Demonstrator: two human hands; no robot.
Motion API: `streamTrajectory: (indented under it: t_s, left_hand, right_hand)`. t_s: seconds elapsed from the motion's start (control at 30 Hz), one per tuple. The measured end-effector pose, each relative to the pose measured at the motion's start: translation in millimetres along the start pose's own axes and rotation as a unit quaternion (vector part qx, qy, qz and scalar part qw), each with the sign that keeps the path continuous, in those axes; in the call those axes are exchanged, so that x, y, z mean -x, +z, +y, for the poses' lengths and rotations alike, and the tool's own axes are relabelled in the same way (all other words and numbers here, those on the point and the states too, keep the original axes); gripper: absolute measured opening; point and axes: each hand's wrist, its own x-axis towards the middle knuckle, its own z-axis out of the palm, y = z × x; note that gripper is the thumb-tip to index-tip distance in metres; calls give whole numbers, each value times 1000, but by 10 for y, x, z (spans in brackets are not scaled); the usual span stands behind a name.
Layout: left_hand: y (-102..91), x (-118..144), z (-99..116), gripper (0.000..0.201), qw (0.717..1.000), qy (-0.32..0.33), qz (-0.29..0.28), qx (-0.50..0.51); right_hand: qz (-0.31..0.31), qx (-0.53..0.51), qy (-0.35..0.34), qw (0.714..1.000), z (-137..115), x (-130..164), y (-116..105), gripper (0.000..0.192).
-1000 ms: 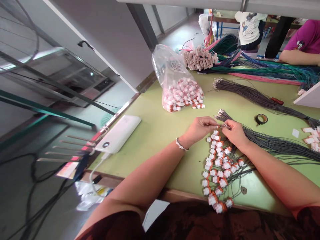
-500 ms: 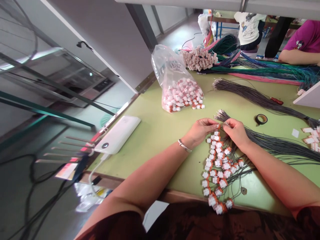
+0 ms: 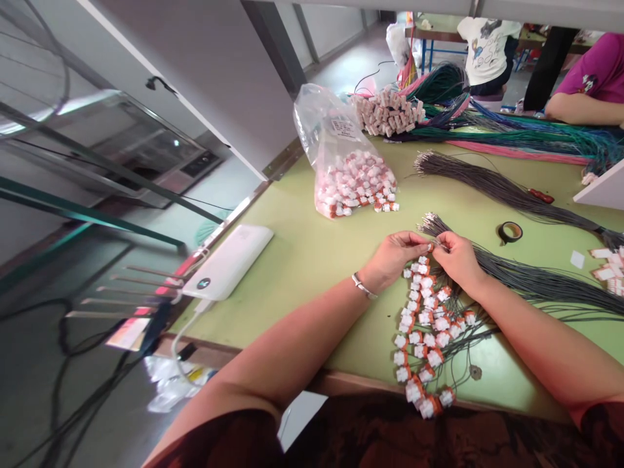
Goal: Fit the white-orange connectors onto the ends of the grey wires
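Along the near edge of the green table [image 3: 302, 260], just beyond a dark patterned garment [image 3: 414, 445], a cluster of white-and-orange connectors [image 3: 426, 318] on thin dark wires, laid out in uneven rows, the lowest ones right at the edge. To the right of them, a small greyish disc [image 3: 475, 372]. Off to the left, by the table's side edge, a flat white box [image 3: 234, 260] with a white cable [image 3: 192, 322] at its near end.

At the top of the cluster, left hand [image 3: 394, 257], white band [image 3: 363, 286] around the wrist, thumb and forefinger pinched together on one small connector [image 3: 429, 247]. Just beside it, right hand [image 3: 457, 259], thumb and forefinger closed on a thin wire [image 3: 439, 245], mostly hidden by the fingers. Too small to tell: wire tip inside the connector or just short of it.

Past the right hand, a thick bundle of dark wires [image 3: 536, 279], metal-tipped ends just beyond the fingers. Farther back, a roll of black tape [image 3: 504, 235], then a clear bag [image 3: 353, 175] of similar connectors, a second dark bundle [image 3: 487, 182] and a red-handled tool [image 3: 541, 195].

At the far side, coloured wires [image 3: 511, 133] with pale housings [image 3: 390, 110]; beyond, a purple sleeve [image 3: 595, 71] and a person in a white printed shirt [image 3: 487, 52].
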Motion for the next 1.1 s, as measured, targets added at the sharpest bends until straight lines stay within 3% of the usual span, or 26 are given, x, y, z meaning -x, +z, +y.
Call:
streamTrajectory:
  t_s: [0.2,0.37,0.43,0.5,0.6,0.63,0.7,0.83,0.9,1.0,1.1]
  left_hand:
    - [-21,-3,66,22,999,-8,-15,-46]
    - [-137,-14,155,12,964,20,-32,-264]
    - [-197,-45,188,10,933,47,-19,-356]
    - [-285,-115,230,15,887,113,41,-445]
    - [-482,-291,310,26,784,238,174,-547]
    - [-556,-355,335,31,757,250,197,-571]
    - [-691,-461,372,30,735,235,198,-605]
    - [-847,-522,393,21,735,210,173,-622]
    - [-875,-497,392,20,741,215,166,-614]
    - [-859,-432,394,18,771,216,178,-573]
    - [-732,-330,402,26,854,178,196,-447]
  right_hand:
    - [-13,-21,5,1000,12,-7,-18,13]
    - [18,-119,10,993,-7,-8,-72,21]
    - [23,-144,21,989,-22,5,-80,23]
    - [7,-147,24,989,-35,25,-77,22]
    - [-26,-137,7,990,-45,50,-74,20]
    - [-36,-131,0,991,-47,52,-82,20]
    - [-68,-108,-12,992,-48,37,-123,21]
    - [-224,-81,-20,971,-40,-53,-297,33]
    - [-273,-120,16,954,-25,-96,-374,38]
    - [-244,-163,58,954,13,-116,-394,32]
    - [-164,-167,68,970,36,-93,-312,24]
